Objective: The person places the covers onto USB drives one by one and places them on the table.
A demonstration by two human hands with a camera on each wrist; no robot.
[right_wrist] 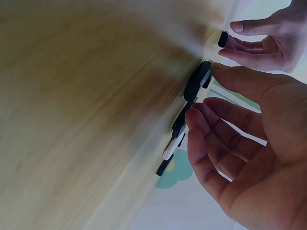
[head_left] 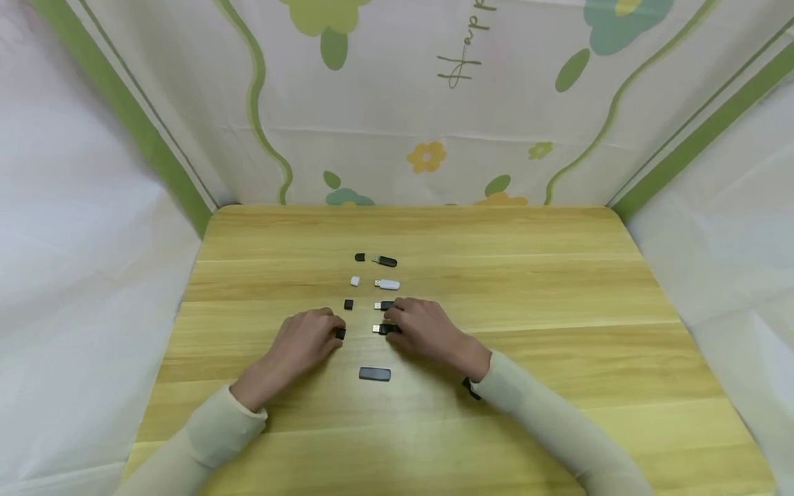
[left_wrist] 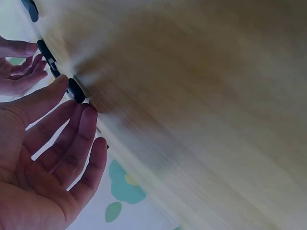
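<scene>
My left hand [head_left: 305,337] bends over the wood table, thumb and fingertips at either side of a small black cap [head_left: 340,333]; the left wrist view shows this black cap [left_wrist: 76,91] between them. Across from it, my right hand [head_left: 428,329] has thumb and forefinger around a black USB flash drive [head_left: 386,329], its metal plug pointing left. That black USB flash drive [right_wrist: 196,82] shows near the thumb tip in the right wrist view. Just beyond lies a second black USB flash drive [head_left: 382,305], partly hidden by the right fingers, with its black cap [head_left: 349,304] to the left.
Farther back lie a white USB flash drive [head_left: 387,284] with a white cap [head_left: 355,281], and a black one [head_left: 386,261] with a rounded black cap [head_left: 360,257]. Nearer me is a dark grey stick [head_left: 375,374]. A patterned cloth [head_left: 384,103] hangs behind the table [head_left: 527,275].
</scene>
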